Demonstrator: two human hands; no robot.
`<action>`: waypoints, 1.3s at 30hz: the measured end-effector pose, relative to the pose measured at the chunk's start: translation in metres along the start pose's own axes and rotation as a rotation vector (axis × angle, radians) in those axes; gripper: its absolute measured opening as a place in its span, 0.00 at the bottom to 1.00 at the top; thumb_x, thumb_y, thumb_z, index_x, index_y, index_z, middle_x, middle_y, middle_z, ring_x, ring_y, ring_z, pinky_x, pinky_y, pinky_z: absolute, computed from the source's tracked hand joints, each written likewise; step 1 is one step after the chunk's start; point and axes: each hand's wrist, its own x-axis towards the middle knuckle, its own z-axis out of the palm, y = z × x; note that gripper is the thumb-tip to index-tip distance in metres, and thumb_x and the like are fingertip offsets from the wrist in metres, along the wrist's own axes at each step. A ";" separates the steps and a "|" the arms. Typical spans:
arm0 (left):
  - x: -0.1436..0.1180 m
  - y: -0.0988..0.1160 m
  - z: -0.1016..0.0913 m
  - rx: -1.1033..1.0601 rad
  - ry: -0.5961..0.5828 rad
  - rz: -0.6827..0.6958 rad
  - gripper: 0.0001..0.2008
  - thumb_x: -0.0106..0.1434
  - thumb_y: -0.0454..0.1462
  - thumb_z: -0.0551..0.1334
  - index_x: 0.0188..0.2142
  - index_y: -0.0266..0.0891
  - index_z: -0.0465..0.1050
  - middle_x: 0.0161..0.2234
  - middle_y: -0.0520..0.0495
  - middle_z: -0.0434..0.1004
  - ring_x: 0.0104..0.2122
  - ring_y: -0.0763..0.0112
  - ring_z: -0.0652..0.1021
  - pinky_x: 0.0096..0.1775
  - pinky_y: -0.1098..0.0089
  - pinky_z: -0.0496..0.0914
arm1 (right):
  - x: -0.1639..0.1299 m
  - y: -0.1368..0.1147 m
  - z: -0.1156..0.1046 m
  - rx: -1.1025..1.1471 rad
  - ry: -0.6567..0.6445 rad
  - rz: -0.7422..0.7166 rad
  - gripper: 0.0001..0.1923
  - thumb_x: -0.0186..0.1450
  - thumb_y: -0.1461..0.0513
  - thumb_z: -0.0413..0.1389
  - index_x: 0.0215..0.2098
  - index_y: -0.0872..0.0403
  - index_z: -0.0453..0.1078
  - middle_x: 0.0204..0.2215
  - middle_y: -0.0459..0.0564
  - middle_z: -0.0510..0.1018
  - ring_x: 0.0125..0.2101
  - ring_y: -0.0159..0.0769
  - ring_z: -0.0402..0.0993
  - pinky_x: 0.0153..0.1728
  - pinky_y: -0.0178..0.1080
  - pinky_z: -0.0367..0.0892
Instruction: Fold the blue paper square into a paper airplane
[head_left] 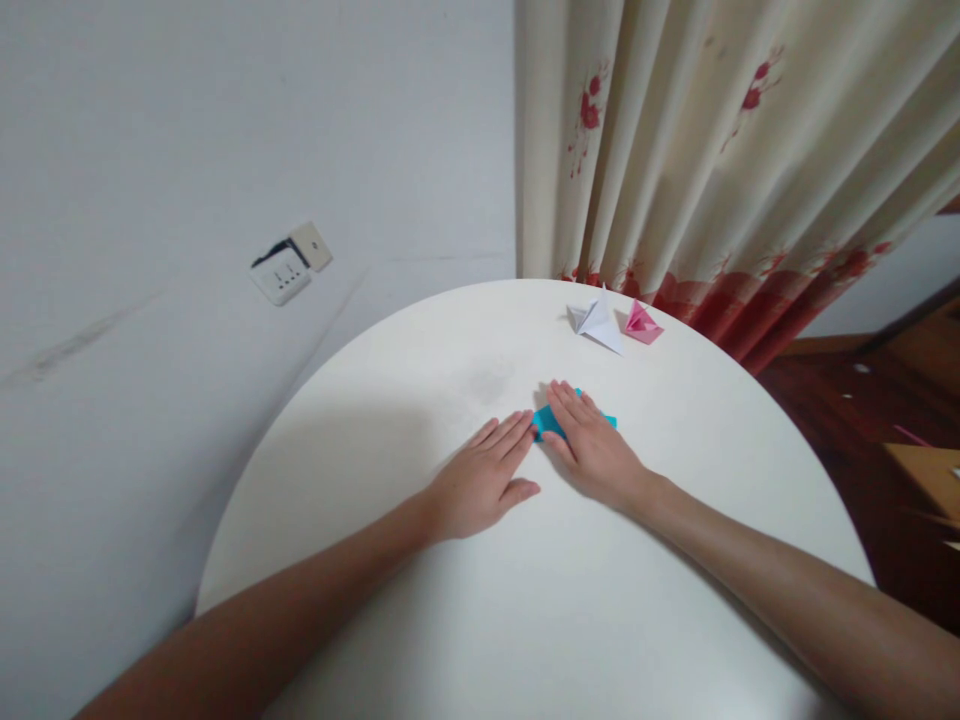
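A small folded piece of blue paper lies on the white round table. My right hand rests flat over it with the fingers stretched out, hiding most of the paper; blue edges show on both sides of the hand. To the left, my left hand lies with its fingers extended and the thumb apart. Its fingertips are at the paper's left edge; whether they press on it I cannot tell.
Toward the table's far edge stand a white folded-paper piece and a pink one. A wall with a socket borders the left side. Behind the table hangs a cream and red curtain.
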 end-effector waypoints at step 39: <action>-0.003 0.002 0.003 0.024 0.018 -0.060 0.33 0.75 0.52 0.47 0.71 0.33 0.48 0.72 0.35 0.47 0.72 0.59 0.48 0.69 0.51 0.47 | -0.003 -0.008 0.002 -0.080 -0.100 -0.037 0.39 0.75 0.45 0.38 0.72 0.64 0.52 0.71 0.63 0.51 0.71 0.49 0.44 0.69 0.56 0.45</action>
